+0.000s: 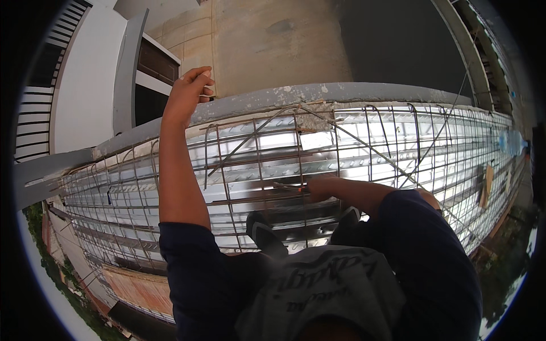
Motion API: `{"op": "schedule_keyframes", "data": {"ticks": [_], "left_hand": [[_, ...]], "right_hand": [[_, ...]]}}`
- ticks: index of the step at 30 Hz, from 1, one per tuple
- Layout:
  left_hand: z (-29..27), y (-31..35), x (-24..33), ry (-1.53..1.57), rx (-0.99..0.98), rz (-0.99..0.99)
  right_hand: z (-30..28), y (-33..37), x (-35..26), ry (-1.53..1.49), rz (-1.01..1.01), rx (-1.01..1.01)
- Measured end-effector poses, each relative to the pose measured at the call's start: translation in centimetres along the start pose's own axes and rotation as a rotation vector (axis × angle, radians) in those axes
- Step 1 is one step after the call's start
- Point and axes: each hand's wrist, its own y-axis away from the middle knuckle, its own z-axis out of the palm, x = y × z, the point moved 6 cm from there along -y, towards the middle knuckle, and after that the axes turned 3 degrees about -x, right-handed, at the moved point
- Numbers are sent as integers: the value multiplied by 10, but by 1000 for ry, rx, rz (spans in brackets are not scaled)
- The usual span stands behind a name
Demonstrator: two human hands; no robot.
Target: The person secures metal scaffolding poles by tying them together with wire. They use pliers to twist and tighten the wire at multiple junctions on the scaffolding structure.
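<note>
Out ahead on the left, my left hand [192,94] is raised over the grey concrete ledge [239,102]. Its fingers curl in toward the thumb; whatever they hold, if anything, is too small to make out. My right hand [322,187] is low over the rebar mesh [259,165], closed around a slim hand tool [289,186] that looks like pincers. The tool points left, near the crossing bars. Its grip is mostly hidden in my fist. Below the mesh lies shiny corrugated metal decking [369,150].
My shoes [266,236] stand amid the bars. Diagonal rods [369,145] cross the mesh, and bent bar ends rise along the ledge. A clear plastic bottle [513,142] is at far right. Past the ledge lies a lower concrete surface [278,51]; a white wall [88,74] stands left.
</note>
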Motion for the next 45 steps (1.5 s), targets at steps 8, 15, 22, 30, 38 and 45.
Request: {"op": "schedule_keyframes", "data": {"ticks": [8,15,22,30,38,45], "left_hand": [[168,12,-60,-271,-572,-146],[363,69,-188,210,-489,-384],[389,64,-202,52,-318,-189],[393,47,-225,-9,-342,-225],[418,31,-226,-31,-272,-239],[437,19,-235,-89,-241,-332]], "right_hand": [[-25,98,126,-257,231,-4],[-11,92,196,-675,526,259],[9,39,206,-634,404,339],[5,25,206,-622,423,352],[23,-1,235,-357,102,332],[45,-18,261,-365,91,299]]}}
